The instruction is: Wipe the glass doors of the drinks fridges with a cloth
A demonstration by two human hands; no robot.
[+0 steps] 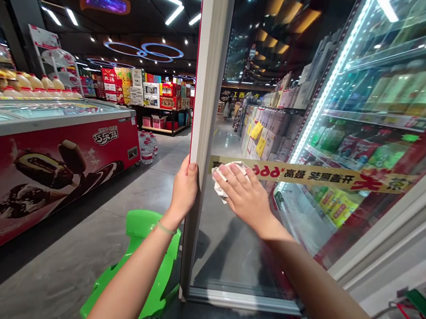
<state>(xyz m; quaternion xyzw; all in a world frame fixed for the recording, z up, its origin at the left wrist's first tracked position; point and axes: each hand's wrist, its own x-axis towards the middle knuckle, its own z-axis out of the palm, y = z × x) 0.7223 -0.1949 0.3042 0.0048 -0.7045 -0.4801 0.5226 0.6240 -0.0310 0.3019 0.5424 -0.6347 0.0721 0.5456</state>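
A glass cooler door (237, 257) stands swung open in front of me, with a pale frame along its edge. My left hand (184, 190) is closed around that door frame (206, 87), thumb on the near side. Under the fingers of my right hand (245, 195), a crumpled white cloth (217, 186) is pressed against the glass. It lies at the left end of a yellow sticker strip (317, 175) with mirrored lettering, overlapping its lower edge. The palm hides part of the cloth.
A green plastic chair (136, 223) stands low beside my left forearm. Across the aisle is a red chest freezer (71, 167). Bottled drinks on cooler shelves (368, 118) show through the glass at right. Water bottles (148, 148) stand on the floor farther back.
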